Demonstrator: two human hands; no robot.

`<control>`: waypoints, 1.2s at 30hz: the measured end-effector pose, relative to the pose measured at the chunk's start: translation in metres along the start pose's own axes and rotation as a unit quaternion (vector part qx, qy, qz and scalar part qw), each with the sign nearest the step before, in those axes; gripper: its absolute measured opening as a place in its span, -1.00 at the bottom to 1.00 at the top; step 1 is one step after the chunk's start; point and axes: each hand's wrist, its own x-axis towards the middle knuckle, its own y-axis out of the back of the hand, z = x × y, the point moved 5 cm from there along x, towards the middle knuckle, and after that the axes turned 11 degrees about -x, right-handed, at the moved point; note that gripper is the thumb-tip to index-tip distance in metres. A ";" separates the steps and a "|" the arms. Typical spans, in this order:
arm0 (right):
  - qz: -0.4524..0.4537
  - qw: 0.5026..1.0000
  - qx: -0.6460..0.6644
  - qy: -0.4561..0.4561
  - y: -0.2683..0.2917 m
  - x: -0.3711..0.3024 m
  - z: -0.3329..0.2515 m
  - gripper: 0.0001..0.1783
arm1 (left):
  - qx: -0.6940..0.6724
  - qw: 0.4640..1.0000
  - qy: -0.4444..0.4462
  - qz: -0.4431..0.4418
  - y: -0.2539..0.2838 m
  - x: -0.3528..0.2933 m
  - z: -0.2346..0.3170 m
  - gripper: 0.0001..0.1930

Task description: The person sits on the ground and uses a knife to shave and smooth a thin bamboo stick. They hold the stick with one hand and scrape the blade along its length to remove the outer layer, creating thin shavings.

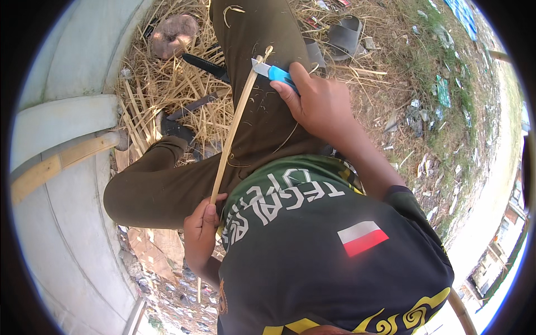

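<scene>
My right hand (321, 100) is closed round the blue handle of a utility knife (277, 73). Its short metal blade touches a long, thin bamboo strip (233, 131) near the strip's far end, where a small curl stands up. Lower left, my left hand (202, 229) pinches the same strip near its other end, thumb on top. The strip slants across my brown trouser leg, and a short length sticks out below the left hand. Fine shavings lie on the trousers.
Bamboo shavings (195, 125) litter the ground round my feet. Among them lie a dark blade-shaped tool (204, 67) and a round brownish lump (174, 34). Grey sandals (344, 38) rest beyond my right leg. A pale wall (67, 139) with a bamboo pole (64, 162) stands to the left.
</scene>
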 end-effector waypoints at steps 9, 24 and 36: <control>-0.009 1.000 -0.008 0.001 0.002 -0.002 -0.003 -0.51 | -0.015 1.000 0.007 -0.015 0.017 -0.012 0.002 -0.57; 0.020 0.984 0.176 -0.023 -0.005 -0.005 0.022 -0.54 | -0.096 0.992 -0.076 0.020 -0.001 0.035 0.006 -0.69; -0.015 0.998 0.054 -0.033 -0.001 0.006 0.020 -0.45 | 0.062 0.990 -0.125 -0.024 -0.058 0.087 0.046 -0.73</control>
